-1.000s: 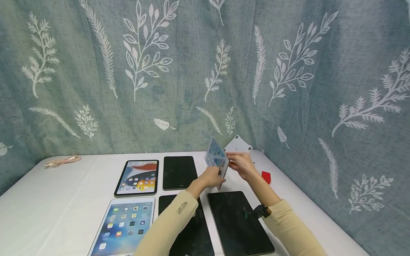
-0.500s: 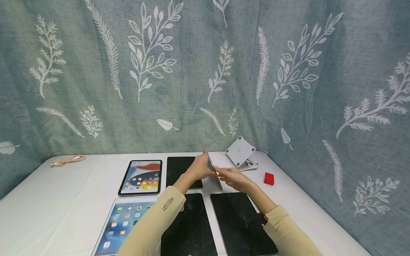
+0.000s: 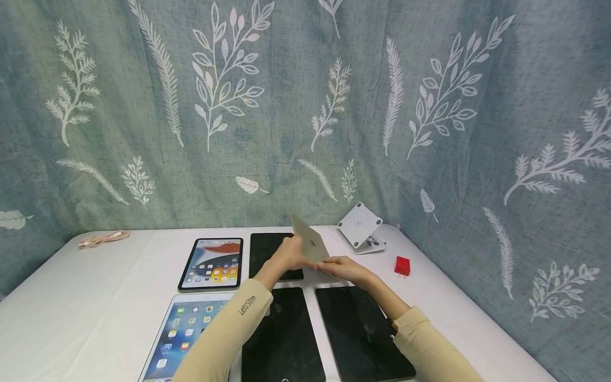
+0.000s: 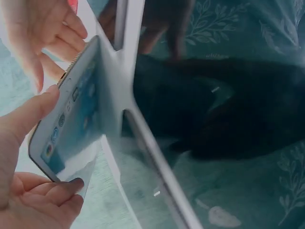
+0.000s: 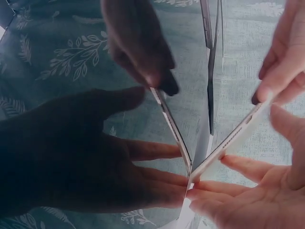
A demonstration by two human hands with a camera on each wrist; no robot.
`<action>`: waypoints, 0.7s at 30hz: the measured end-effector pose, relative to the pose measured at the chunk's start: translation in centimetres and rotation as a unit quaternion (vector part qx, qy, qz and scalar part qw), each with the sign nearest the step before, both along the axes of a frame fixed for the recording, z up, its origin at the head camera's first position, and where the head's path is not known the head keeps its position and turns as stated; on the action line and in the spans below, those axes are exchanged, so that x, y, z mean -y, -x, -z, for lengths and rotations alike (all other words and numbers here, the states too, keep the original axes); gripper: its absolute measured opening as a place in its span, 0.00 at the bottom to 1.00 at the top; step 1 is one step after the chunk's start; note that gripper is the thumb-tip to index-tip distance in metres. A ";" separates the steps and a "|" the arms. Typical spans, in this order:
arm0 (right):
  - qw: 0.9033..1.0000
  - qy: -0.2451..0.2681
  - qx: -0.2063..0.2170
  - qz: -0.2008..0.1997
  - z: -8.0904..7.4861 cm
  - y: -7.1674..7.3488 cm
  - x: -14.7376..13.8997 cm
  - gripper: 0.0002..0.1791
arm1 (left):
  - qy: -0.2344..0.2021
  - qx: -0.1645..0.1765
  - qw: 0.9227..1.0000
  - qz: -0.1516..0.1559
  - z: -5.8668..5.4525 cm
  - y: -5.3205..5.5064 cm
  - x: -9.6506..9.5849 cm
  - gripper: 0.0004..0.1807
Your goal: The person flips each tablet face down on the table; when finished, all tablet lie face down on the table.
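Observation:
My left hand [image 3: 289,254] grips a tablet [image 3: 311,243] by one edge, thumb on one side and fingers curled on the other. The tablet is tilted above the table, its pale metal back with a small logo facing up in the head view. In the left wrist view its lit screen with app icons [image 4: 76,112] faces away from the palm. My right hand [image 3: 347,269] is at the lower right edge; in the right wrist view its straight fingers [image 5: 243,167] touch the tablet from behind, with the thumb apart from them. A dark tablet [image 4: 238,109] mirrors both hands.
Two dark tablets [image 3: 282,339] lie side by side in front, and another dark one [image 3: 265,249] behind. Two lit tablets [image 3: 213,265] lie to the left. A white stand [image 3: 359,225], a red plug adapter [image 3: 402,266] and a coiled cable [image 3: 103,240] are farther out.
The tablet has turned from screen showing, through edge-on, to its back showing. My left hand has moved up and left; my right hand has come down away from the stand.

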State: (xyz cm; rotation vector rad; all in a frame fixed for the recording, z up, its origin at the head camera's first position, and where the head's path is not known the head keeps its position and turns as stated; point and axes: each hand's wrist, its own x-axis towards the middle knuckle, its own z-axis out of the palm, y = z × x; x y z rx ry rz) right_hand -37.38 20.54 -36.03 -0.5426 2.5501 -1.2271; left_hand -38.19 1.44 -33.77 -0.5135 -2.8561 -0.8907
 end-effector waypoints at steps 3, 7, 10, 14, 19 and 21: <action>0.999 -0.033 -0.022 0.007 0.0 -0.2 -0.3 0.20 | -0.009 0.030 0.999 -0.008 0.9 0.1 -0.4 0.50; 0.997 -0.057 -0.042 0.011 -0.2 -0.5 -0.8 0.18 | -0.009 0.050 0.999 -0.006 1.6 0.1 -1.1 0.46; 0.995 -0.078 -0.059 0.013 -0.2 -0.7 -1.3 0.16 | 0.002 0.058 0.998 0.000 1.8 0.0 -1.7 0.40; 0.992 -0.105 -0.072 0.016 -0.2 -0.9 -1.8 0.14 | 0.009 0.068 0.998 0.002 2.2 -0.2 -2.3 0.35; 0.988 -0.129 -0.081 0.018 -0.2 -1.2 -2.2 0.14 | 0.023 0.063 0.998 0.010 2.8 -0.3 -3.0 0.33; 0.987 -0.135 -0.089 0.017 -0.3 -1.3 -2.3 0.14 | 0.030 0.060 0.998 0.013 2.9 -0.4 -3.2 0.32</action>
